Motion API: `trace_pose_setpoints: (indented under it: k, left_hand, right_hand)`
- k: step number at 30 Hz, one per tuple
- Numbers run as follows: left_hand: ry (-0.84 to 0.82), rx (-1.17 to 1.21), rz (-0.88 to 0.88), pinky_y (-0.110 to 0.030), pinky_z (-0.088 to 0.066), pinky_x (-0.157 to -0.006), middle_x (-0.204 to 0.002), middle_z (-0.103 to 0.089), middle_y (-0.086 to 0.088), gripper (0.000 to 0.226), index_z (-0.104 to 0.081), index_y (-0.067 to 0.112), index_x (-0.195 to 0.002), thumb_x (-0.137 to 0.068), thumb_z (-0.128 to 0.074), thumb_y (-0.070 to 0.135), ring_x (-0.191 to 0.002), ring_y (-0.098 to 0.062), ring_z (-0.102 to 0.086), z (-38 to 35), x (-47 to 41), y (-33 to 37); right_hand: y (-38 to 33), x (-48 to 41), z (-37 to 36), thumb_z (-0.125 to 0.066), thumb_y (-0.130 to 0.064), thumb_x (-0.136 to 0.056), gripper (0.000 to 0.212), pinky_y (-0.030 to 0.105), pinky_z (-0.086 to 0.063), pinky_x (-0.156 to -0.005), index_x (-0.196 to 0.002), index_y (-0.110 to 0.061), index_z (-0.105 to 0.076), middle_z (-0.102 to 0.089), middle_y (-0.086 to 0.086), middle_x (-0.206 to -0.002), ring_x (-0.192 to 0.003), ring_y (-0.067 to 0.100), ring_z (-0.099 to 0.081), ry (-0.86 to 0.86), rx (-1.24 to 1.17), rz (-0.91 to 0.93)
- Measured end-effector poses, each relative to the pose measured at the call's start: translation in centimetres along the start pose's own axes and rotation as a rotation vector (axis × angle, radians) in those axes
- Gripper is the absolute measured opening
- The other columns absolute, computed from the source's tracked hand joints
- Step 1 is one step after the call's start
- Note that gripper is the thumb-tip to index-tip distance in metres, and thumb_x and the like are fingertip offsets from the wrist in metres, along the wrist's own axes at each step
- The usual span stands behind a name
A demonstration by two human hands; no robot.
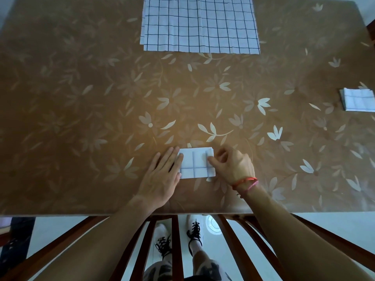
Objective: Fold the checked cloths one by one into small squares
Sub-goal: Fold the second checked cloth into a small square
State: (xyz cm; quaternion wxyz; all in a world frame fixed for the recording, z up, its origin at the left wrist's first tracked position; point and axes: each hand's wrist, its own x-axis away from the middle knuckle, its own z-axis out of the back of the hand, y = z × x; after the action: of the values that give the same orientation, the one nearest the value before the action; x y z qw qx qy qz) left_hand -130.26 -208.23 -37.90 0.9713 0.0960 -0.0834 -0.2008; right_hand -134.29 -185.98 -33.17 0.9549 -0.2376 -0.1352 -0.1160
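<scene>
A small folded checked cloth lies near the table's front edge, white with dark grid lines. My left hand rests flat beside it, fingertips touching its left edge. My right hand is at its right side, with thumb and fingers pinching the right edge of the folded layers. A stack of unfolded checked cloths lies spread flat at the far middle of the table. Another cloth folded into a small square sits at the right edge of the view.
The table is covered in a brown floral cloth. A wooden chair stands under the front edge, with my legs and shoes visible below.
</scene>
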Motion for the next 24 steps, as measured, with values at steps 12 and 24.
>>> trace_pose_setpoints:
  k: [12,24]
  left_hand:
    - [0.049,-0.047,-0.014,-0.046,-0.023,-0.117,-0.159,-0.024,-0.007,0.052,-0.028,0.007,-0.151,-0.105,-0.019,0.030,-0.148,-0.019,-0.018,-0.9,0.2,-0.3]
    - [-0.021,-0.076,-0.017,-0.047,-0.024,-0.117,-0.160,-0.020,-0.011,0.054,-0.028,0.005,-0.150,-0.104,-0.019,0.031,-0.149,-0.021,-0.015,-0.4,0.2,-0.4]
  right_hand:
    - [-3.3,2.1,-7.1,-0.027,-0.023,-0.100,0.052,0.044,-0.020,-0.118,-0.147,0.000,-0.025,-0.017,0.017,-0.156,-0.146,0.030,-0.010,-0.059,0.367,0.642]
    - [-1.3,1.1,-6.1,-0.021,-0.044,-0.097,0.067,0.043,-0.019,-0.119,-0.148,-0.002,-0.024,-0.019,0.015,-0.157,-0.146,0.027,-0.014,-0.105,0.500,0.651]
